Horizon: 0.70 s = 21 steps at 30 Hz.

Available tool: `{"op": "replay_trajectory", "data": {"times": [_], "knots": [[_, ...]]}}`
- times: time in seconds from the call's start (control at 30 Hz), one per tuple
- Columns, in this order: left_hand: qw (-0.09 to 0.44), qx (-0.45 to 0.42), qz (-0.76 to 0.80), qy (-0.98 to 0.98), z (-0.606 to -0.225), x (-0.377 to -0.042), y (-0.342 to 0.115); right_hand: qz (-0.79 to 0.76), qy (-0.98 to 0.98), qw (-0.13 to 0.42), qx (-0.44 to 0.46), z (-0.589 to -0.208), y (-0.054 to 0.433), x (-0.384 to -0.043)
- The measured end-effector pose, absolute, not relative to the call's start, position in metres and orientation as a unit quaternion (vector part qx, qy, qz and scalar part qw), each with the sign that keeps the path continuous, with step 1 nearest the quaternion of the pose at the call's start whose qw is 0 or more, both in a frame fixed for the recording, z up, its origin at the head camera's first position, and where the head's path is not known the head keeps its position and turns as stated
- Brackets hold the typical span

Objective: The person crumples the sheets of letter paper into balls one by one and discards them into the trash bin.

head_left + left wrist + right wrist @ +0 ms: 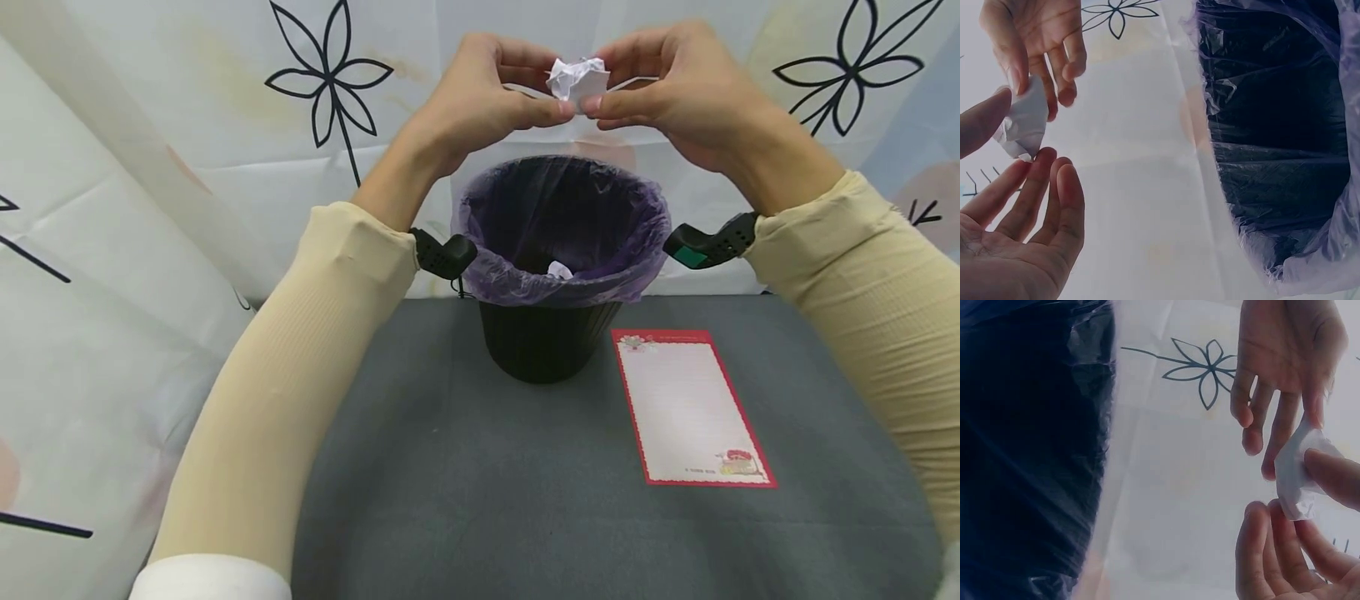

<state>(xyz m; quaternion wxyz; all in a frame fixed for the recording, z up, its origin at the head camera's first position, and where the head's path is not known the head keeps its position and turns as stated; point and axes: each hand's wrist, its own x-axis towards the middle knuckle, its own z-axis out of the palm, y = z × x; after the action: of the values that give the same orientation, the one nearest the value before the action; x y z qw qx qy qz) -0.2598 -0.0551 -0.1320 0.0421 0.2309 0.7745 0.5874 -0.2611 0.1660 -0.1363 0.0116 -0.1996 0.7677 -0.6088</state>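
Note:
A crumpled piece of white paper [579, 82] is held up between both hands, above and behind the bin's opening in the head view. My left hand [491, 92] pinches its left side between thumb and fingertips. From the other side, my right hand [667, 92] pinches it the same way. In the left wrist view the crumpled paper [1024, 122] looks folded and creased, with thumbs and fingertips of both hands on it. Below the hands stands a black bin [547, 337] lined with a purple plastic bag [645, 208]. Inside lies another crumpled white paper [558, 270].
On the grey table [450, 483], right of the bin, a red-bordered sheet of lined notepaper [690, 408] lies flat. White cloth with black flower outlines [247, 125] hangs behind and to the left. Each wrist wears a black strap [716, 242].

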Motion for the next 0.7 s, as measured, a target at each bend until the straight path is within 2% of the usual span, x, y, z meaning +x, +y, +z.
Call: {"op": "replay_trajectory", "data": {"times": [0.37, 0.7], "knots": [[0.065, 0.206, 0.571, 0.792, -0.136, -0.259, -0.053, -0.618, 0.762, 0.016, -0.192, -0.145, 0.167, -0.262], [0.046, 0.217, 0.567, 0.793, -0.149, -0.249, -0.065, -0.596, 0.778, 0.003, -0.199, -0.154, 0.176, -0.251]]}}
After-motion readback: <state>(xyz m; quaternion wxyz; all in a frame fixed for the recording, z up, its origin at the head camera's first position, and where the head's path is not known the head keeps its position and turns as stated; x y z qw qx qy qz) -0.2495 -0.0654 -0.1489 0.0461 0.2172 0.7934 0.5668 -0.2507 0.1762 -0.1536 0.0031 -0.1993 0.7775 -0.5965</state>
